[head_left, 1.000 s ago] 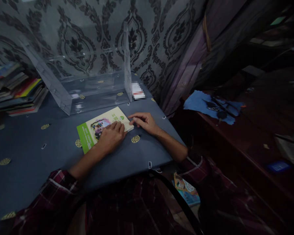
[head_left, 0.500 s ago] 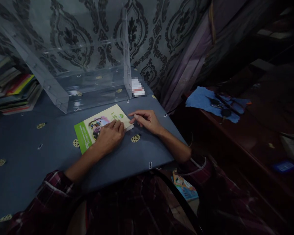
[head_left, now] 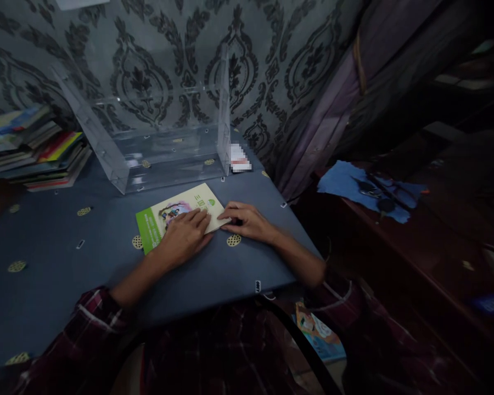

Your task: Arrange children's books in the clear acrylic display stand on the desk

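A closed book (head_left: 148, 227) with a cream and green cover and a colourful picture lies at a slant on the blue patterned tablecloth. My left hand (head_left: 183, 236) rests flat across its lower middle, fingers stretched out and covering part of the picture. At the book's right corner, my right hand (head_left: 249, 220) pinches the edge between thumb and fingers. Just behind the book stands a clear plastic rack (head_left: 173, 170) with upright side panels.
Several stacked books (head_left: 33, 148) are on the table's left. A blurred white and red item (head_left: 241, 159) sits beside the rack. To the right, a blue cloth (head_left: 337, 178) with dark objects lies on a dark red surface (head_left: 395, 258). Below the table edge is a colourful booklet (head_left: 319, 332).
My right hand has closed from slightly parted fingers onto the book's right corner. My left hand stays on the cover. The whole view has shifted a little.
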The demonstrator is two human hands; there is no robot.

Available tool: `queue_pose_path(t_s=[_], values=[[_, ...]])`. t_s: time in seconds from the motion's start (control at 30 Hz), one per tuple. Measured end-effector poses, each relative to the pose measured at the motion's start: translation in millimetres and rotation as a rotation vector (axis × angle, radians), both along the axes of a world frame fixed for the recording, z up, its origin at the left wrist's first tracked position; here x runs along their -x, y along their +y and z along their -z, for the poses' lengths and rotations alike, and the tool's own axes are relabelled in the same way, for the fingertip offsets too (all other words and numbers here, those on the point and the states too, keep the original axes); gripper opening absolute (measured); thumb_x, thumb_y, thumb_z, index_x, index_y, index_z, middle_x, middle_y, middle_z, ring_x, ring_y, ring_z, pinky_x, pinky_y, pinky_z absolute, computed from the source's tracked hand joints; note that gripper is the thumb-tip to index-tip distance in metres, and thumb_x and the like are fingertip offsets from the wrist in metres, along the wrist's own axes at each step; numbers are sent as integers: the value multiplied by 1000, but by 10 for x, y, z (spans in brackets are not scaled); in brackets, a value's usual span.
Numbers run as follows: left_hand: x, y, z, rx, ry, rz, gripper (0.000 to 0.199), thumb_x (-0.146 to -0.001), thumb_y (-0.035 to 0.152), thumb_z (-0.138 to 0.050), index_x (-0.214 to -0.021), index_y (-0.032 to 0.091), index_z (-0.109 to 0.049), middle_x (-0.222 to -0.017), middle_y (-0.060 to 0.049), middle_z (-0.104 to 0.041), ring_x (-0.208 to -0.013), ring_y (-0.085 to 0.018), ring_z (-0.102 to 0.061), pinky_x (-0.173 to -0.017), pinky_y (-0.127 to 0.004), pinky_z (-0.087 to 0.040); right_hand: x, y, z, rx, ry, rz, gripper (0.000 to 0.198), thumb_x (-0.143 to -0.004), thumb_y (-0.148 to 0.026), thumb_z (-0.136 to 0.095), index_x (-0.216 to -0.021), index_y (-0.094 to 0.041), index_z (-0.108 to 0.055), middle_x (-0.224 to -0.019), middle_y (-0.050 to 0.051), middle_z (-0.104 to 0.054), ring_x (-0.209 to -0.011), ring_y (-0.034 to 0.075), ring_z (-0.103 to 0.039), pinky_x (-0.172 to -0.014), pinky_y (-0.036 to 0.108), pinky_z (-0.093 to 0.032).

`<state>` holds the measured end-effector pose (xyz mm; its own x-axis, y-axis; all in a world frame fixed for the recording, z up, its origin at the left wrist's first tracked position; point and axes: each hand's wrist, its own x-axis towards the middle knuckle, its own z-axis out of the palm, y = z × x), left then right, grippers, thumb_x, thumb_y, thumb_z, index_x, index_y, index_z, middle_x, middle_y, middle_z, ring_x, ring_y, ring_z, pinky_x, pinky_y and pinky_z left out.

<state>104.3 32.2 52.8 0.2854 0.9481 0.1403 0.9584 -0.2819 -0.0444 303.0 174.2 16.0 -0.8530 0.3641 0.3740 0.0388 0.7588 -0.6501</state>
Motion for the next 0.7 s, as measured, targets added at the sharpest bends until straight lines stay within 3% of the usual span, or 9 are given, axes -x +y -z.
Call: queue_pose_path(t_s=[0.37, 0.57, 0.7], values=[[271, -322, 61, 34, -84, -67, 54, -104, 53, -44, -142, 16, -57, -149, -15, -59, -141, -31, -52, -118, -51, -40, 35, 125, 25, -197, -35, 26, 20, -96, -23, -66, -114, -21, -74, -105, 8, -68, -86, 18, -67, -77, 32, -56], [264, -332, 11, 22, -138, -58, 50, -106, 49, -42, -137, 17, -62, -146, -14, -62, -136, -30, -57, -115, -51, -44, 77, 207, 32, -252, -70, 82, 22, -96, -22, -63, -115, -20, -74, -110, 9, -71, -94, 21, -70, -80, 32, -56], [456, -354, -78, 58, -278, 25, 43, -108, 41, -39, -132, 19, -67, -140, -9, -68, -133, -23, -61, -113, -45, -48, 106, 230, 58, -266, -60, 115, 22, -97, -23, -63, -114, -20, -75, -114, 11, -72, -98, 23, -71, -82, 34, -56]])
